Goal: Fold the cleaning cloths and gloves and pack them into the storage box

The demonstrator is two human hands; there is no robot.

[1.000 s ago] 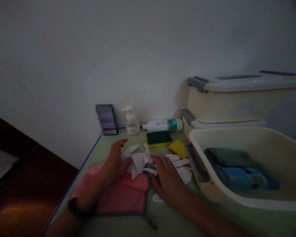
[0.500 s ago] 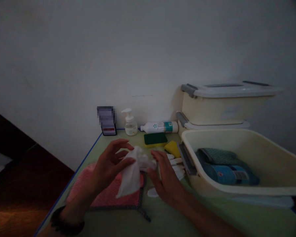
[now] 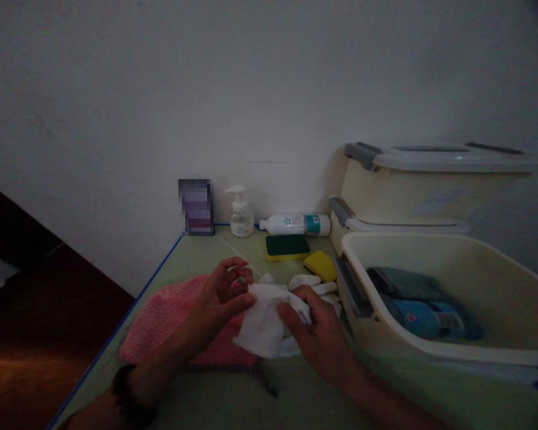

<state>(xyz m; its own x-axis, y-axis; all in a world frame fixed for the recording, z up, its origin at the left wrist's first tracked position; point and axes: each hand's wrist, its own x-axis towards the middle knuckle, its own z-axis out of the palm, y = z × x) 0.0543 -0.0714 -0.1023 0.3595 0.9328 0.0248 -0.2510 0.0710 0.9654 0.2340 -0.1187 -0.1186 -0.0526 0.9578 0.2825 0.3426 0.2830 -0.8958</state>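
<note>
A white fabric glove point(image 3: 264, 322) hangs between my two hands above the table, its wide end drooping to the lower left. My left hand point(image 3: 226, 292) pinches its upper left edge between thumb and fingers. On the other side my right hand point(image 3: 318, 322) grips the bunched part, thumb in front. Another white glove point(image 3: 305, 280) lies on the table just behind, its fingers pointing right and partly hidden by my right hand. Beneath my left forearm a pink cloth point(image 3: 161, 316) with a dark edge and hanging loop is spread flat.
At the back stand a phone point(image 3: 198, 206) and a pump bottle point(image 3: 241, 215); a white bottle point(image 3: 296, 224) lies beside them. A green-yellow sponge point(image 3: 287, 248) and a yellow sponge point(image 3: 321, 266) are nearer. An open bin point(image 3: 430, 346) holds a blue package point(image 3: 430, 316); lidded boxes point(image 3: 399, 197) stand behind.
My right hand has closed on the glove, where its fingers were spread beside it before. The glove has shifted right and is spread wider. The view has tilted slightly.
</note>
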